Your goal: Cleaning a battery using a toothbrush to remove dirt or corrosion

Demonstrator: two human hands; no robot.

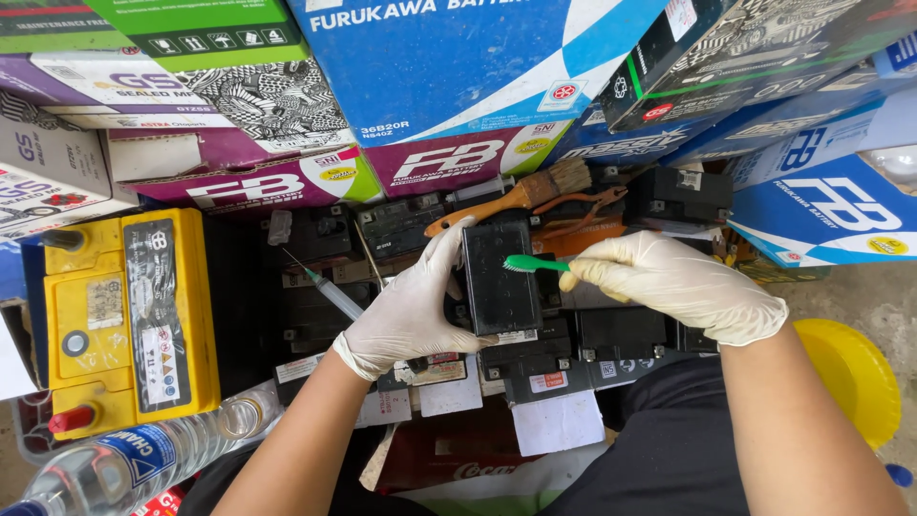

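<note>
Stacked boxes behind | left hand (411, 311) grips black battery (499, 277) – right hand (673, 282) pinches green toothbrush (535, 263)

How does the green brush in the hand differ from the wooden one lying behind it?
The green toothbrush is slim plastic with a small head; the paintbrush has an orange wooden handle and a wide tuft of bristles. The toothbrush is held in the right hand against a black battery gripped by the left hand; the paintbrush lies untouched on other batteries. Both point roughly sideways.
</note>
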